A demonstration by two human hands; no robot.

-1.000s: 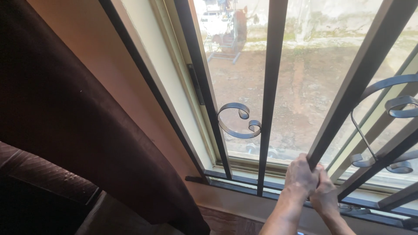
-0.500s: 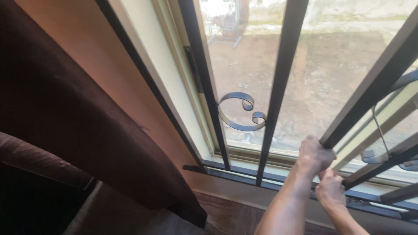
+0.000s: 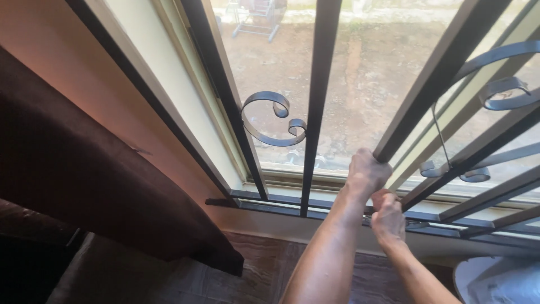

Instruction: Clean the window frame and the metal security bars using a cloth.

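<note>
A dark metal window grille covers the window in the head view. My left hand is closed around one slanted bar of the grille, just above the sill. Right below it, my right hand is curled at the foot of the same bar, where it meets the bottom rail. What sits inside the right fingers is hidden. Both forearms reach up from the bottom edge of the view.
A dark brown curtain hangs at the left against the peach wall. Another upright bar carries a scroll ornament. More scrollwork is at the right. A white object sits at the lower right on the brown tiled floor.
My hands have separated: the left stays on the bar, while the right has slid down to the bar's foot. The view has shifted, so the grille sits more to the left.
</note>
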